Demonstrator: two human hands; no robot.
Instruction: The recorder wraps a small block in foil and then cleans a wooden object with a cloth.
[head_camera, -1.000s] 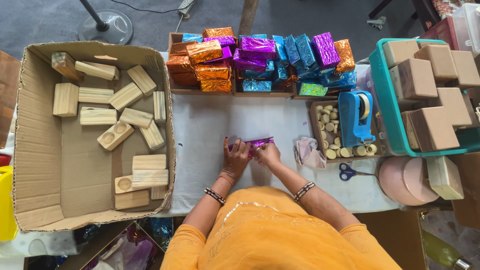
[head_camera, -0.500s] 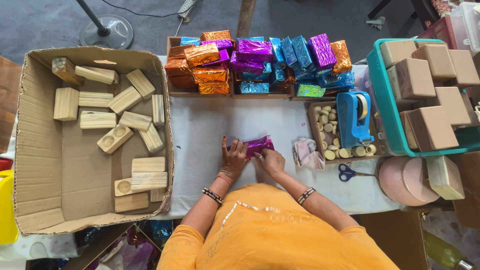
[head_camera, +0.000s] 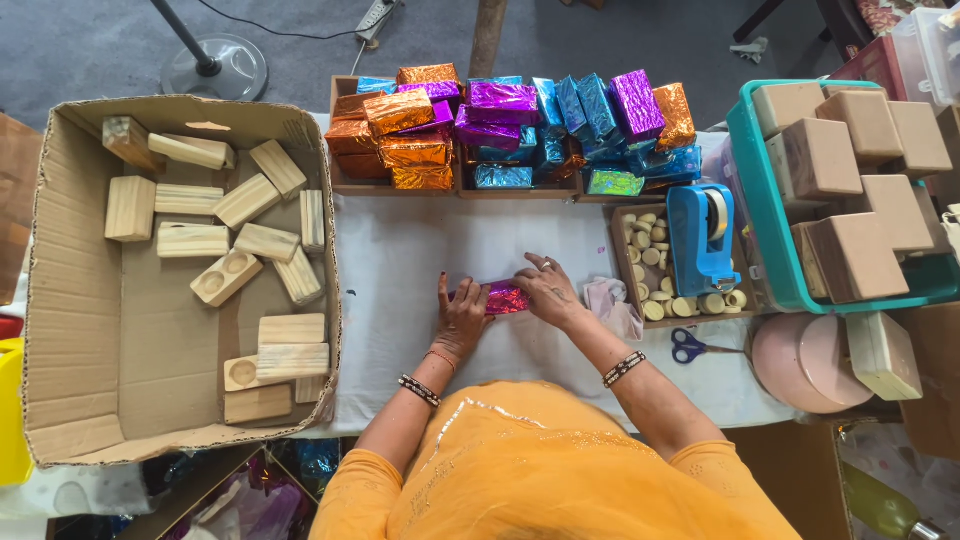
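Note:
A block wrapped in shiny purple foil (head_camera: 505, 297) lies on the white table cover (head_camera: 400, 260) in front of me. My left hand (head_camera: 461, 318) presses its left end, fingers closed around it. My right hand (head_camera: 548, 292) lies over its right end and top, holding the foil down. Both wrists wear dark bead bracelets.
A big cardboard box (head_camera: 70, 300) with several wooden blocks stands at the left. Foil-wrapped blocks (head_camera: 500, 125) in orange, purple and blue are stacked at the back. A blue tape dispenser (head_camera: 700, 235), blue scissors (head_camera: 690, 347) and a teal crate (head_camera: 765, 220) of brown blocks sit at the right.
The purple-wrapped block has shifted slightly right under my hands. My right hand has moved over its right end; my left hand stays at the left end.

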